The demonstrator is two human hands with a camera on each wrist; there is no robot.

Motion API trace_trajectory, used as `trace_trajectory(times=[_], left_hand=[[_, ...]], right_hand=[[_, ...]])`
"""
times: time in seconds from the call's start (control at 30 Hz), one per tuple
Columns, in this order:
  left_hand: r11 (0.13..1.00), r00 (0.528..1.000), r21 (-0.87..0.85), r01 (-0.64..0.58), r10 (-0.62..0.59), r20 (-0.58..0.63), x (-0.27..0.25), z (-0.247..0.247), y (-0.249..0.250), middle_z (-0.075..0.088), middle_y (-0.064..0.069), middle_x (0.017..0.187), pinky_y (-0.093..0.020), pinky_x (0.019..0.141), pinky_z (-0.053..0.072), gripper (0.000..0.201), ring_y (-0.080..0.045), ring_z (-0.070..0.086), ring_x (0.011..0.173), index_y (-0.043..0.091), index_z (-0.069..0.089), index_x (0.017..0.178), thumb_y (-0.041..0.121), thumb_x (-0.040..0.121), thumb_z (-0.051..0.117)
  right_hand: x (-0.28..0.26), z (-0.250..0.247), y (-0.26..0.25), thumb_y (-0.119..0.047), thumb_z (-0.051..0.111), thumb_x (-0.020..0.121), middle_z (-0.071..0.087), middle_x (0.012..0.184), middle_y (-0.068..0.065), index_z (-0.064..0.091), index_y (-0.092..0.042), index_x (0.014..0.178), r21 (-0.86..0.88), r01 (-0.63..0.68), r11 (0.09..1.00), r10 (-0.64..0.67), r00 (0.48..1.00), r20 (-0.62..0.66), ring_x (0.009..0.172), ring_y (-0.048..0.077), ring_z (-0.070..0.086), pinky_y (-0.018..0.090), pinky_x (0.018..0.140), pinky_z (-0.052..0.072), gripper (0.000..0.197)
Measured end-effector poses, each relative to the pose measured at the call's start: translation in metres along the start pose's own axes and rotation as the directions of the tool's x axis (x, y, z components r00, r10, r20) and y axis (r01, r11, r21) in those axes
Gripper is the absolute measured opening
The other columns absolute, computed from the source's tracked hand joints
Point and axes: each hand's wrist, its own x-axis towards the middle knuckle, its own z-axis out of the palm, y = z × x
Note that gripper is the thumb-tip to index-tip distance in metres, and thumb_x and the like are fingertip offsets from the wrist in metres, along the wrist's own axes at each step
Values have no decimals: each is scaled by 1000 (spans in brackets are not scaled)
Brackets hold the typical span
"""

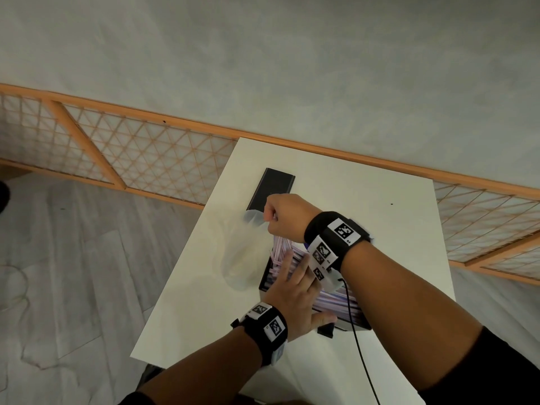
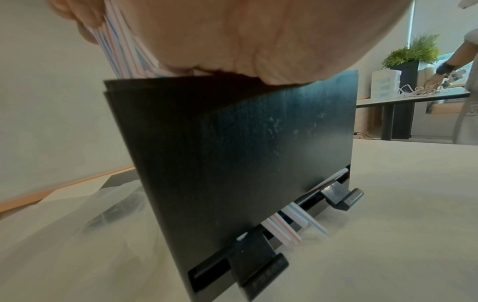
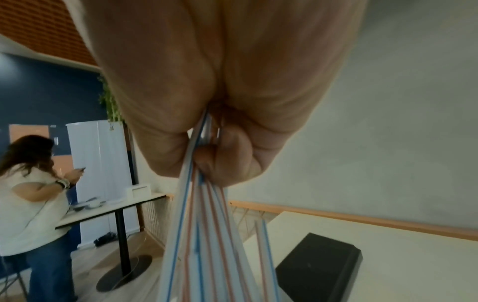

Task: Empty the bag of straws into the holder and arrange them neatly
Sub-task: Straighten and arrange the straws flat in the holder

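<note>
A black straw holder (image 1: pixel 264 277) stands on the white table (image 1: pixel 380 200), filled with striped straws (image 1: pixel 282 248) that stick out at its top. My left hand (image 1: pixel 295 290) lies on them with fingers straight and spread. My right hand (image 1: pixel 282 214) is a fist above the holder and grips the upper ends of a bunch of straws (image 3: pixel 207 235). The clear bag (image 1: pixel 242 258) sags left of the holder, its top edge reaching the fist; whether the fist holds it I cannot tell. Straw tips (image 2: pixel 284 228) poke from the slot at the holder's (image 2: pixel 258 153) base.
A flat black lid (image 1: pixel 271 188) lies at the back of the table behind the bag. A black cable (image 1: pixel 359 346) runs from my right wrist across the table's near edge. Another person (image 3: pixel 33 204) stands at a far table.
</note>
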Motion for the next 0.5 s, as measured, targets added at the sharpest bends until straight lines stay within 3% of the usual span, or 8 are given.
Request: trace_trajectory(times=[0.1,0.17,0.33,0.5], left_hand=[[1000,1000,10,1,-1,-14,1,1,-1,37,-18,159,-67,119,2,93,-38,14,154,7,44,148,79,96,15],[1000,999,1,8,-8,-49,0,1,-1,38,-18,159,-67,119,6,92,-37,18,153,6,43,148,79,96,21],[999,998,-48,16,-19,-61,1,5,-2,32,-12,163,-66,120,4,90,-32,17,155,12,39,153,79,95,22],[997,997,-74,16,-21,-77,-2,6,-5,28,-11,165,-64,121,2,86,-31,17,155,15,37,155,77,97,21]], right_hand=[[-3,-17,0,-6,59,86,60,94,0,65,-7,92,48,39,998,-36,997,-67,75,7,50,17,61,36,9],[-6,-27,2,-8,61,85,58,91,-7,63,-14,92,71,40,997,-33,994,-106,76,6,52,17,62,37,9],[-25,-52,13,-9,62,85,59,88,-12,64,-16,93,114,52,992,-25,972,-232,77,2,53,16,64,40,11],[-64,-72,40,-7,65,83,61,82,-14,62,-24,86,259,60,964,62,897,-438,69,-2,54,13,63,41,18]])
